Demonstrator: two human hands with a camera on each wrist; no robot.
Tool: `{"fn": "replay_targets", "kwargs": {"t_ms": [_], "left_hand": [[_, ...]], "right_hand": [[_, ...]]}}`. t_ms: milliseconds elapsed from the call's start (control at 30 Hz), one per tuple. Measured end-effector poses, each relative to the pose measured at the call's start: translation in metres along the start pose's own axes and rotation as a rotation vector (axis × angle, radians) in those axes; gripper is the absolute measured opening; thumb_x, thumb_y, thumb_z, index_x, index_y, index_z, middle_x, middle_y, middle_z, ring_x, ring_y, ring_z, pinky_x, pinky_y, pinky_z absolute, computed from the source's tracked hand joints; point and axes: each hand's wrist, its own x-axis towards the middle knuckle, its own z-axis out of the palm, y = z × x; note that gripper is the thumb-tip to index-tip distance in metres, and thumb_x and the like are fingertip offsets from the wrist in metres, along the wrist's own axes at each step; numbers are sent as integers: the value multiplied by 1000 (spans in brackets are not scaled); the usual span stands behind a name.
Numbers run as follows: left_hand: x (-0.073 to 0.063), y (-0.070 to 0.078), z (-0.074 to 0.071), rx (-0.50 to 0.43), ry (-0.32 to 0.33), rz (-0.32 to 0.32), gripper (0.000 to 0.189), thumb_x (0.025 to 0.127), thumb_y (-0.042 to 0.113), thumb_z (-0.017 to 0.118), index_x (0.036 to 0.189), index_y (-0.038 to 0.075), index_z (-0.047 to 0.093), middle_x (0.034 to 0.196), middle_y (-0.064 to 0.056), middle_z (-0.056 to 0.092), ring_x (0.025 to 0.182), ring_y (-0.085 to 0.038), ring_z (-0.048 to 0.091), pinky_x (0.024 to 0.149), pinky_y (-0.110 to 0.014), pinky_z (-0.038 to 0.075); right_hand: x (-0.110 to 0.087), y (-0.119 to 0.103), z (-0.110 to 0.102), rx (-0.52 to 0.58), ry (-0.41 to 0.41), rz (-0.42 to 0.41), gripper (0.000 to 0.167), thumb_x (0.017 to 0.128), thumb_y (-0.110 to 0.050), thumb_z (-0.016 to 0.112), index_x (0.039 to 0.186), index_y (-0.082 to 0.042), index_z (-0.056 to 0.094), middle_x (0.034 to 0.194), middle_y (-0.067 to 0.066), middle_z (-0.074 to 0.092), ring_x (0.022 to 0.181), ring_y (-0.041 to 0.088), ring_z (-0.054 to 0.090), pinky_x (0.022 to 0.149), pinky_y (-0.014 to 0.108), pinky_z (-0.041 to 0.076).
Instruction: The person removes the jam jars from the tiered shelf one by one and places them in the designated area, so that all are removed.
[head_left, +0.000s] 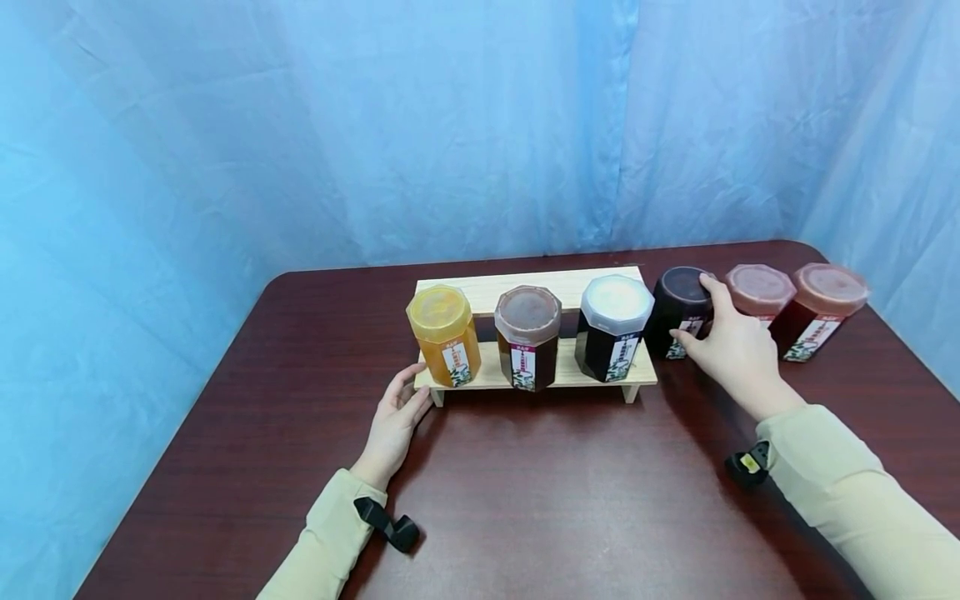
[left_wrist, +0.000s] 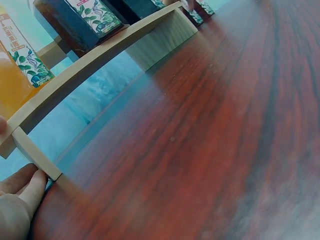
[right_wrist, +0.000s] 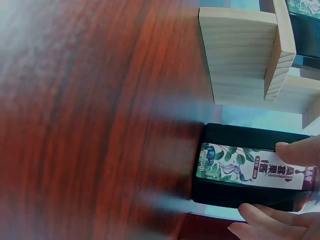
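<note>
A light two-step wooden rack (head_left: 525,377) stands on the table, with three octagonal jars on its lower step: a yellow-lidded amber jar (head_left: 448,337), a brown-lidded jar (head_left: 528,333) and a white-lidded dark jar (head_left: 617,329). My left hand (head_left: 393,421) holds the rack's left end, a fingertip at the step and the thumb and other fingers by the leg (left_wrist: 37,152). Right of the rack, my right hand (head_left: 738,354) grips a black-lidded dark jar (head_left: 675,304), thumb over its label (right_wrist: 235,167) and fingers along the opposite side. That jar's base is at the tabletop.
Two reddish-lidded jars, a nearer-in one (head_left: 759,287) and an outer one (head_left: 828,287), stand right of my right hand. The rack's upper step (head_left: 517,287) rises behind the front jars. Blue curtains (head_left: 450,125) hang behind the dark wooden table (head_left: 562,483).
</note>
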Motion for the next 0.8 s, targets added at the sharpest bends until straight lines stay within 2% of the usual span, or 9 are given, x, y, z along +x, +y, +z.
{"fn": "replay_targets", "kwargs": {"t_ms": [267, 567, 800], "left_hand": [[0, 0, 1, 0, 15, -9, 40, 99, 4, 42, 139, 7, 37, 129, -11, 43, 112, -13, 48, 98, -30, 42], [0, 0, 1, 0, 17, -14, 40, 99, 5, 43, 138, 7, 37, 132, -12, 42, 109, -14, 48, 103, -37, 39], [-1, 0, 1, -19, 0, 16, 40, 99, 5, 43, 138, 5, 36, 145, -13, 35, 116, -12, 47, 96, -27, 42]], "right_hand": [[-2, 2, 1, 23, 2, -15, 83, 81, -26, 72, 148, -10, 25, 68, 17, 56, 49, 27, 48, 41, 34, 30], [-2, 1, -5, 49, -12, -20, 79, 81, -27, 72, 146, -8, 30, 78, 18, 63, 62, 31, 57, 45, 35, 34], [-8, -4, -7, 78, 14, -40, 73, 81, -26, 73, 140, -6, 37, 84, 20, 67, 69, 37, 62, 48, 42, 40]]}}
